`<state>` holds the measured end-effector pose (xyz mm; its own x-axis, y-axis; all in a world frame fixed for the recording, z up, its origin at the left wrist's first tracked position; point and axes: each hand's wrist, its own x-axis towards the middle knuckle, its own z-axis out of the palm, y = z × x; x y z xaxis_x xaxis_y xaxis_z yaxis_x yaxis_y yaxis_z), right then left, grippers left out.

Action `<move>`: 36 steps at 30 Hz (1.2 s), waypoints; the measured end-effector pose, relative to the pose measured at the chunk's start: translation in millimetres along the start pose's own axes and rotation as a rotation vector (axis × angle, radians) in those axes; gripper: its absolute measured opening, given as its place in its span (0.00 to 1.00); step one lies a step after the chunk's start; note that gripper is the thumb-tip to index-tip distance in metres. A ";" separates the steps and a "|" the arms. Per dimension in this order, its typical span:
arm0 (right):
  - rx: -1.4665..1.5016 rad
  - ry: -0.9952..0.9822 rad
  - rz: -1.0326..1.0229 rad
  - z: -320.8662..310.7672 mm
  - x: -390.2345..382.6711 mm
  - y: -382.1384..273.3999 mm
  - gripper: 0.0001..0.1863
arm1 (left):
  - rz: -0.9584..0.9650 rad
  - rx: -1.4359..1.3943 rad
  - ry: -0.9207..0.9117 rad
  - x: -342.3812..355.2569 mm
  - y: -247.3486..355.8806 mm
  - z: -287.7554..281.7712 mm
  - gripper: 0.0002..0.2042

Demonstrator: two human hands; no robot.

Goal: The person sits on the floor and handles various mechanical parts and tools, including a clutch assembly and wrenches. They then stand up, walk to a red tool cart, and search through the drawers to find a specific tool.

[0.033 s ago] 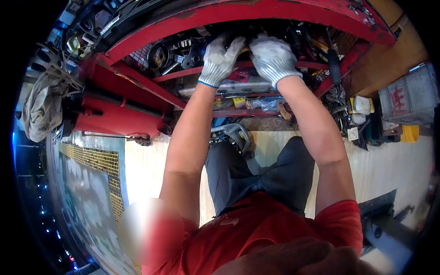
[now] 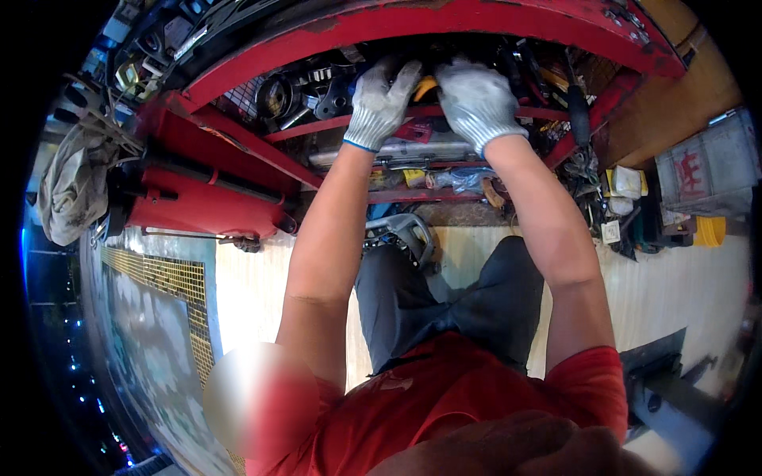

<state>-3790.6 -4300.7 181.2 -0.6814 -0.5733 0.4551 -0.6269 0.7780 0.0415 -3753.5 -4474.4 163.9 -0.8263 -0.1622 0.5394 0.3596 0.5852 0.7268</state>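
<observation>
Both my hands wear pale knitted work gloves and reach into a red metal tool rack [image 2: 317, 127] full of tools. My left hand [image 2: 379, 103] lies over the dark tools, thumb apart from the stretched fingers. No held thing shows in it, though its fingertips fade into shadow. Beside it, my right hand [image 2: 479, 101] is smeared by motion, and its fingers are hidden among the tools. A curved orange piece [image 2: 425, 86] shows between the two hands; I cannot make out its kind. A black ring-shaped part [image 2: 275, 97] sits left of my left hand.
The rack's red upper edge [image 2: 413, 24] arches above my hands. A dark-handled screwdriver [image 2: 579, 115] stands at the rack's right. Lower down are plastic-wrapped items [image 2: 460, 178]. A grey case [image 2: 706, 166] is at far right, a grey cloth [image 2: 73, 190] at far left.
My right hand has shifted slightly to the right, uncovering more of the orange piece. My left hand stays where it was.
</observation>
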 end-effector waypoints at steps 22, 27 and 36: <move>-0.183 -0.293 0.072 -60.6 -20.7 139.0 0.22 | 0.017 0.044 -0.049 -4.9 5.0 -6.7 0.24; -0.105 -0.282 0.049 -39.4 -15.0 164.7 0.21 | 0.000 -0.004 -0.062 -2.0 6.9 -1.1 0.23; -0.274 -0.085 0.113 -58.3 -39.9 81.1 0.21 | -0.014 0.027 -0.072 -4.4 8.1 -6.0 0.22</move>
<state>-3792.1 -4199.7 218.3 -0.7771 -0.4899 0.3952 -0.4281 0.8716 0.2389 -3744.3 -4473.8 170.0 -0.8602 -0.1138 0.4970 0.3371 0.6044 0.7218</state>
